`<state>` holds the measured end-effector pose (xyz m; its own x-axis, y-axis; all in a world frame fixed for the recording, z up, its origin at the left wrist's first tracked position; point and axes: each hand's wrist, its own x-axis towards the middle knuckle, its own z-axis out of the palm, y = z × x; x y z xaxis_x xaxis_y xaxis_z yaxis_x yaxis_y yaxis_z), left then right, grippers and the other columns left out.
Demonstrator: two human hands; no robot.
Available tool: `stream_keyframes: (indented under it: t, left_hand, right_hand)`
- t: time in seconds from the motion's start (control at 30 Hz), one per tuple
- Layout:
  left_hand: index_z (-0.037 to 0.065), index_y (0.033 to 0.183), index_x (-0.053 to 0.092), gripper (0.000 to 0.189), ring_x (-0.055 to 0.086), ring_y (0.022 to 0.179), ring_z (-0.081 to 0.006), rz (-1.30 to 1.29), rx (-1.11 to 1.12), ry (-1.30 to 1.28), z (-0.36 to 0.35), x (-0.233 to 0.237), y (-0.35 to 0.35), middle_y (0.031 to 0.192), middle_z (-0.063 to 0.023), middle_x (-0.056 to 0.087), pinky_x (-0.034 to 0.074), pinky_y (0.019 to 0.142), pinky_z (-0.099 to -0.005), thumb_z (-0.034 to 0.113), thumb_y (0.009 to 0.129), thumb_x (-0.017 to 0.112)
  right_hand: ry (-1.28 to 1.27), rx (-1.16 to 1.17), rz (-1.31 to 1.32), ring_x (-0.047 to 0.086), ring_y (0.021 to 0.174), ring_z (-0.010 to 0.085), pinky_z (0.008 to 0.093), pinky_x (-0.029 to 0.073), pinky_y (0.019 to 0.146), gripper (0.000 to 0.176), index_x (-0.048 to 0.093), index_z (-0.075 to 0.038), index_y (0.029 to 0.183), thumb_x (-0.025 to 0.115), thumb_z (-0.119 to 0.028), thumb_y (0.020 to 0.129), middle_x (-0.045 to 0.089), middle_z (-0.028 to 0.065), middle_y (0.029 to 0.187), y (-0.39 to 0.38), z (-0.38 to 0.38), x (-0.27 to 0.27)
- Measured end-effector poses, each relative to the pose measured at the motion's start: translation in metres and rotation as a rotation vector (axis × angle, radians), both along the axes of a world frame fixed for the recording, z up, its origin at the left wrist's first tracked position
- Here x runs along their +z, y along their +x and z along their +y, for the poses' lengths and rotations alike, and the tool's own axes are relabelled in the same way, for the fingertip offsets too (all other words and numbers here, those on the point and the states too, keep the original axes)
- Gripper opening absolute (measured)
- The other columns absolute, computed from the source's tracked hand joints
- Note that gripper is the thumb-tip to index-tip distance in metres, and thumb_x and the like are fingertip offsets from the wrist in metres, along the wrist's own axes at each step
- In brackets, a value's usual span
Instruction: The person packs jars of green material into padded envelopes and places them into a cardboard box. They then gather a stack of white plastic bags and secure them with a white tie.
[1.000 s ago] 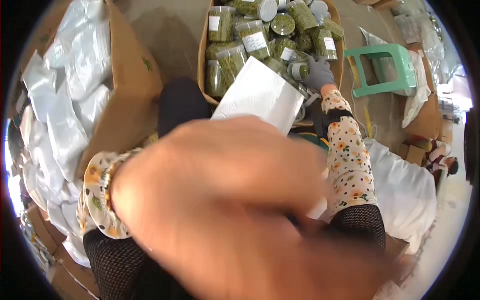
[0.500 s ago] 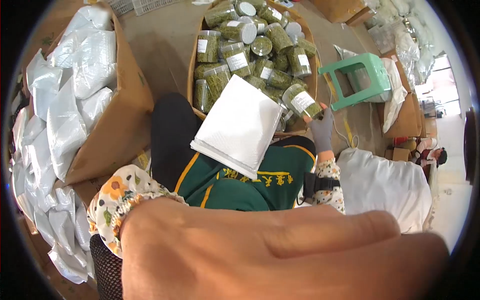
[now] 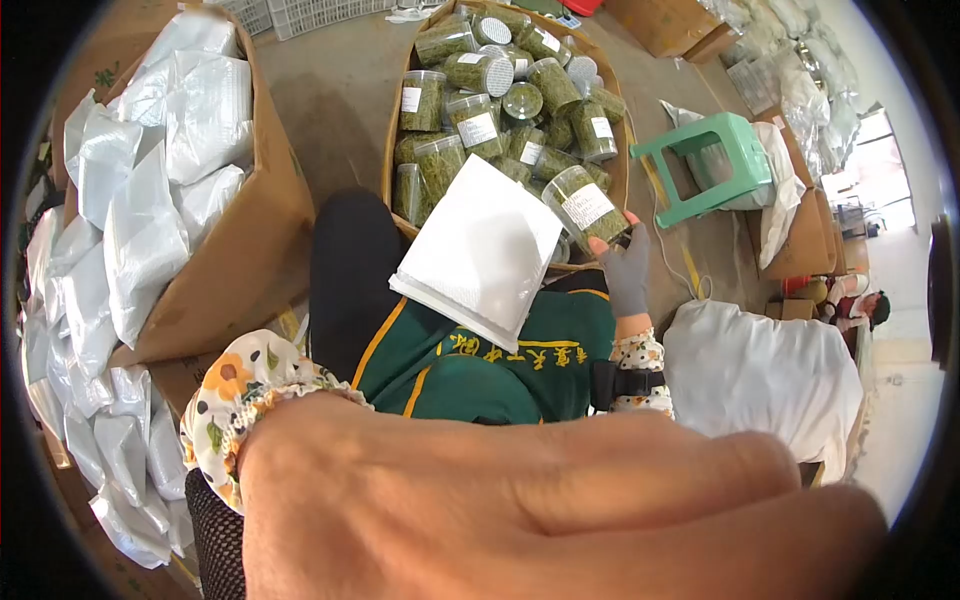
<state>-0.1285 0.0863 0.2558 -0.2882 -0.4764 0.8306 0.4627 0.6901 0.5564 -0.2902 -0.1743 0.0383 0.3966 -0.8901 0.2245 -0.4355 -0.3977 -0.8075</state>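
Note:
In the head view, my right hand, in a grey fingerless glove, grips the base end of a clear plastic jar of dried green herb with a white label. The jar lies tilted at the near right edge of a carton full of similar jars. My left hand is raised very close to the camera, its back filling the bottom of the view. Its fingertips are out of sight, so what they touch is hidden. A small stack of white padded envelopes rests on my lap over a green apron.
At left stands a large carton piled with silvery padded bags. A green plastic stool lies on its side at right, with a white sack nearer me. Another person is at the far right.
My right hand and the jar in it have shifted slightly left and up against the pile. The view has turned a little. My left hand stays in front of the camera.

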Motion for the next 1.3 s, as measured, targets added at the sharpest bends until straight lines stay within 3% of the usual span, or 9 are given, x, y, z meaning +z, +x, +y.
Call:
stream_keyframes:
  t: [0.4,0.47,0.5,0.57,0.67,0.77,1.03,1.13,1.3]
  left_hand:
    - [0.013,0.063,0.057,0.015,0.055,0.074,-0.0183,0.025,-0.053,-0.007,0.021,0.011,0.063,0.082,-0.0013,0.057,0.043,0.071,-0.0373,0.012,0.074,0.067]
    - [0.008,0.064,0.059,0.034,0.063,0.077,-0.019,-0.284,-0.277,0.102,0.008,-0.006,0.069,0.072,-0.0006,0.062,0.048,0.082,-0.0365,0.022,0.093,0.046]
    - [0.007,0.074,0.062,0.025,0.061,0.08,-0.0221,-0.817,-0.762,0.364,-0.019,-0.007,0.071,0.083,-0.0035,0.064,0.048,0.08,-0.0342,0.02,0.092,0.05]
    - [0.008,0.101,0.059,0.022,0.058,0.091,-0.0291,-0.514,0.167,0.157,-0.027,-0.076,0.078,0.099,-0.0097,0.06,0.048,0.074,-0.0356,0.014,0.08,0.063]
    - [0.014,0.108,0.057,0.039,0.039,0.124,-0.0284,-1.24,0.719,0.242,-0.06,-0.171,0.088,0.124,-0.005,0.05,0.034,0.098,-0.0508,0.012,0.071,0.069]
    - [0.023,0.115,0.057,0.055,0.025,0.135,-0.0266,-1.602,0.677,0.231,-0.079,-0.259,0.093,0.139,-0.0013,0.039,0.021,0.103,-0.064,0.022,0.064,0.076]
    - [0.014,0.1,0.06,0.019,0.045,0.119,-0.0245,-1.387,1.057,-0.045,-0.093,-0.293,0.085,0.116,-0.0041,0.055,0.042,0.085,-0.0515,0.018,0.083,0.051]
    - [0.012,0.087,0.057,0.009,0.055,0.099,-0.0208,-1.408,1.133,0.212,-0.12,-0.29,0.078,0.096,-0.0027,0.058,0.046,0.073,-0.0394,0.019,0.082,0.053]
    - [0.007,0.086,0.056,0.013,0.057,0.085,-0.0276,-1.042,1.284,0.572,-0.153,-0.304,0.086,0.086,-0.0084,0.059,0.048,0.068,-0.0383,0.019,0.082,0.055]
  right_hand:
    - [-0.049,-0.043,0.094,0.049,0.102,0.0292,0.0383,0.041,0.089,0.074,0.046,-0.003,0.123,0.079,-0.029,0.062,0.047,0.0162,0.112,-0.003,0.013,-0.012]
    - [-0.119,-0.056,0.149,0.052,0.098,0.0251,0.0357,0.044,0.085,0.075,0.046,-0.003,0.123,0.08,-0.031,0.063,0.049,0.0139,0.112,-0.007,0.016,-0.013]
    - [-0.15,-0.059,0.175,0.053,0.097,0.0231,0.0344,0.045,0.083,0.075,0.046,-0.003,0.123,0.08,-0.032,0.063,0.049,0.0128,0.112,-0.006,0.016,-0.014]
    - [-0.144,-0.06,0.105,0.053,0.096,0.0222,0.0332,0.046,0.082,0.073,0.046,-0.003,0.123,0.079,-0.027,0.063,0.049,0.012,0.111,-0.007,0.016,-0.021]
    - [0.004,-0.06,-0.006,0.053,0.095,0.0206,0.0318,0.046,0.08,0.069,0.046,-0.004,0.123,0.078,-0.02,0.064,0.05,0.0108,0.109,-0.008,0.021,-0.02]
    - [0.168,0.006,-0.15,0.052,0.097,0.0182,0.0312,0.047,0.08,0.067,0.046,-0.003,0.123,0.075,-0.012,0.063,0.052,0.0096,0.107,-0.002,0.024,-0.014]
    - [0.313,0.162,-0.402,0.048,0.108,0.0216,0.0331,0.039,0.094,0.069,0.034,0.003,0.13,0.069,-0.018,0.073,0.047,0.0125,0.119,0.002,0.043,0.004]
    - [0.37,0.223,-0.517,0.048,0.11,0.0216,0.0334,0.038,0.096,0.072,0.033,0.003,0.131,0.07,-0.02,0.074,0.047,0.0127,0.12,0.011,0.051,0.013]
    - [0.15,0.333,-0.114,0.048,0.107,0.0269,0.0359,0.038,0.094,0.074,0.037,0.001,0.126,0.076,-0.023,0.068,0.047,0.0151,0.115,0.012,0.076,0.021]
